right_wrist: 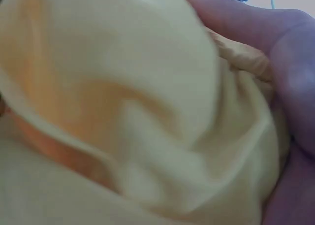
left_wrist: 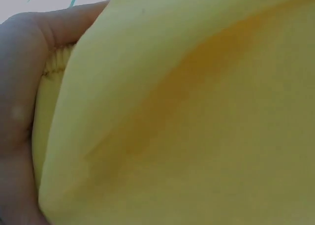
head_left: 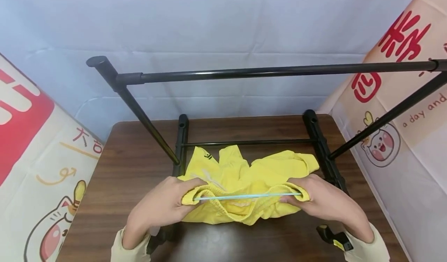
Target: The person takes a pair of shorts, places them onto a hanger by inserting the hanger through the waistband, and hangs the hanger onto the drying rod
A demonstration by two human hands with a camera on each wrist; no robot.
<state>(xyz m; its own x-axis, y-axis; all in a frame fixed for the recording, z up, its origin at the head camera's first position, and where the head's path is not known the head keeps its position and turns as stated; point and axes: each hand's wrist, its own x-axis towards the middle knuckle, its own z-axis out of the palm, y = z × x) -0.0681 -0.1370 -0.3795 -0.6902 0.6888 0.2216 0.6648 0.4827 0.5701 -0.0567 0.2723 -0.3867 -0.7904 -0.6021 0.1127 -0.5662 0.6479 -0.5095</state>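
Note:
A pair of yellow shorts (head_left: 276, 165) with a gathered elastic waistband is spread between both hands, low over the table. My left hand (head_left: 165, 202) grips the waistband at its left end, thumb on top. At the opposite end my right hand (head_left: 323, 198) holds the band the same way. A thin light blue bar (head_left: 241, 196) runs straight across the waist opening, its ends tucked into the folded band at each hand. Yellow fabric (left_wrist: 197, 112) fills most of the left wrist view, and bunched folds (right_wrist: 162, 151) fill much of the right one, hiding many of the fingers.
A black rack stands on the brown wooden table (head_left: 115, 184), its top rail (head_left: 244, 72) crossing beyond and above the hands. Its feet (head_left: 314, 134) flank the shorts, joined by a low crossbar (head_left: 248, 142). A white cloth backdrop (head_left: 216, 25) hangs behind, with printed sheets at both sides.

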